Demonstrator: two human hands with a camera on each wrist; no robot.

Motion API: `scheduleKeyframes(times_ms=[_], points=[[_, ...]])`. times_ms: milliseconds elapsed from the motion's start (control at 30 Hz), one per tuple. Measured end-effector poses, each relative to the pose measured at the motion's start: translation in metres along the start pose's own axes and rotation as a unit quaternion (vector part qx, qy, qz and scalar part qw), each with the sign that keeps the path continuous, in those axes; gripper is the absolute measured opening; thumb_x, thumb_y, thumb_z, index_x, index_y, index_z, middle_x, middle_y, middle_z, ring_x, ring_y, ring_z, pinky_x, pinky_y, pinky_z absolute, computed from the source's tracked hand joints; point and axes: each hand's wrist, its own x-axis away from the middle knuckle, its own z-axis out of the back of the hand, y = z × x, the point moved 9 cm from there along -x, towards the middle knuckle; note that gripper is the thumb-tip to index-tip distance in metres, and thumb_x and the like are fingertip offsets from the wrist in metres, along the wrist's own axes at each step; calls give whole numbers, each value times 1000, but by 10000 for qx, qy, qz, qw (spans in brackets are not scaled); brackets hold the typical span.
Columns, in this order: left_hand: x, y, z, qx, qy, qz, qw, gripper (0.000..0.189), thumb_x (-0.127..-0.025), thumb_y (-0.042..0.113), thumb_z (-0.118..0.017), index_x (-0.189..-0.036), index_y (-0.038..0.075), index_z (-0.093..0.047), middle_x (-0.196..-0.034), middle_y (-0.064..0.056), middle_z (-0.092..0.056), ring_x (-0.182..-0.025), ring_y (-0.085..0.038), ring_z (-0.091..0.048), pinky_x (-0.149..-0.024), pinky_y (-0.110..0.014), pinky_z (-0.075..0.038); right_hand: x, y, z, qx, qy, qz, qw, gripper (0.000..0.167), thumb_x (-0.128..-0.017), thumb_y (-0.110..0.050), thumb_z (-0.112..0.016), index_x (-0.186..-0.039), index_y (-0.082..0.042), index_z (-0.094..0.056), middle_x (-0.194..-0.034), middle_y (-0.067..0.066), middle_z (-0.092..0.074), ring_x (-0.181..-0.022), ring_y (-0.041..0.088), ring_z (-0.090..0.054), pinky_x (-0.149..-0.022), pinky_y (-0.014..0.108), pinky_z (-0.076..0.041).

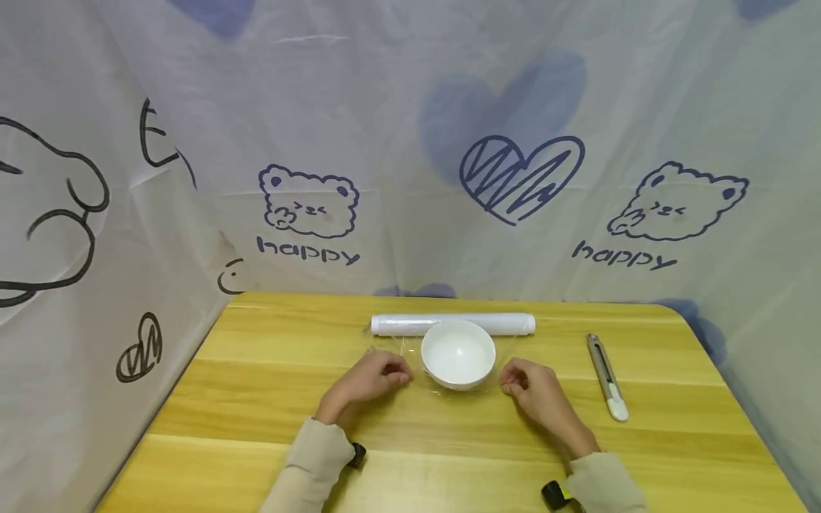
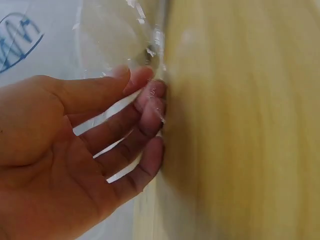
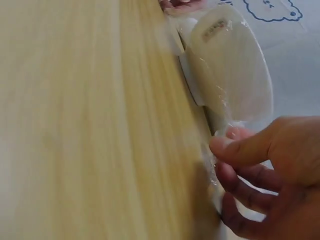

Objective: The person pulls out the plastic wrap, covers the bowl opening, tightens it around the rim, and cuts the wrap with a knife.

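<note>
A white bowl (image 1: 458,354) stands upright on the table between the two hands. Behind it lies a white roll of cling film (image 1: 513,324), with clear film (image 2: 112,35) stretching from it toward the hands. On the bowl's left, the left hand (image 1: 368,377) pinches the film's edge between thumb and forefinger, its other fingers loosely bent. To the right of the bowl, the right hand (image 1: 541,395) pinches the film too. In the right wrist view the film shines in front of the bowl's side (image 3: 235,70); whether it passes over or under the bowl I cannot tell.
A utility knife (image 1: 606,377) with a grey and white handle lies on the table to the right of the right hand. The wooden table (image 1: 449,449) ends at a printed cloth (image 1: 398,142) behind and at the sides.
</note>
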Motion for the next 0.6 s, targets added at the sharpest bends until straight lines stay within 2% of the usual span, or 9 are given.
scheduleKeyframes(times_ms=[133, 167, 233, 300, 367, 467, 533, 600], points=[[-7, -6, 6, 758, 205, 220, 9967, 19, -105, 4, -56, -112, -3, -72, -106, -12, -73, -100, -26, -69, -89, -37, -57, -7, 6, 4, 291, 461, -345, 9979, 15, -88, 3, -78, -84, -9, -71, -76, -1, -67, -71, 13, -60, -65, 30, -52], [-8, -8, 6, 1014, 281, 316, 9939, 21, -105, 2, -53, -115, -5, -70, -109, -15, -72, -102, -29, -69, -91, -39, -57, -10, 7, 4, 301, 537, -447, 9971, 14, -88, 1, -79, -83, -10, -72, -76, -1, -67, -70, 13, -60, -66, 32, -52], [-10, -15, 6, 1709, 438, 495, 9831, 24, -107, -1, -47, -120, -10, -66, -113, -23, -70, -106, -36, -69, -92, -44, -57, -14, 10, 3, 272, 664, -645, 9953, 12, -87, -2, -80, -82, -10, -74, -75, -2, -69, -70, 13, -62, -68, 34, -52], [-11, -23, 3, 2517, 595, 703, 9634, 27, -108, -3, -42, -124, -14, -61, -118, -29, -68, -111, -43, -67, -95, -48, -56, -18, 14, 1, 151, 763, -879, 9931, 10, -86, -5, -83, -81, -11, -76, -74, -2, -70, -69, 13, -63, -69, 35, -51], [-11, -29, -2, 3256, 703, 890, 9387, 29, -109, -3, -39, -127, -16, -57, -122, -31, -66, -117, -44, -65, -99, -49, -54, -20, 18, -1, -39, 837, -1150, 9898, 10, -84, -7, -84, -79, -11, -77, -73, -2, -72, -68, 12, -65, -69, 33, -52], [-13, -35, -12, 4092, 796, 1057, 9028, 31, -110, -1, -38, -132, -16, -53, -127, -30, -64, -120, -37, -64, -104, -48, -51, -21, 24, -6, -829, 797, -1565, 9810, 4, -85, 0, -80, -87, -3, -77, -75, 5, -75, -68, 13, -69, -65, 28, -55], [-14, -35, -18, 4497, 819, 1049, 8832, 33, -109, -1, -38, -136, -17, -49, -129, -28, -64, -117, -30, -66, -106, -48, -49, -20, 28, -11, -1630, 698, -1825, 9671, 10, -87, 7, -72, -97, 5, -75, -80, 11, -75, -70, 16, -71, -63, 27, -59], [-16, -34, -24, 4854, 816, 1055, 8641, 35, -109, -1, -38, -140, -17, -46, -131, -25, -64, -114, -23, -67, -107, -46, -49, -20, 29, -19, -2499, 538, -2041, 9450, 22, -89, 12, -62, -110, 12, -68, -85, 17, -75, -72, 18, -72, -63, 27, -61]])
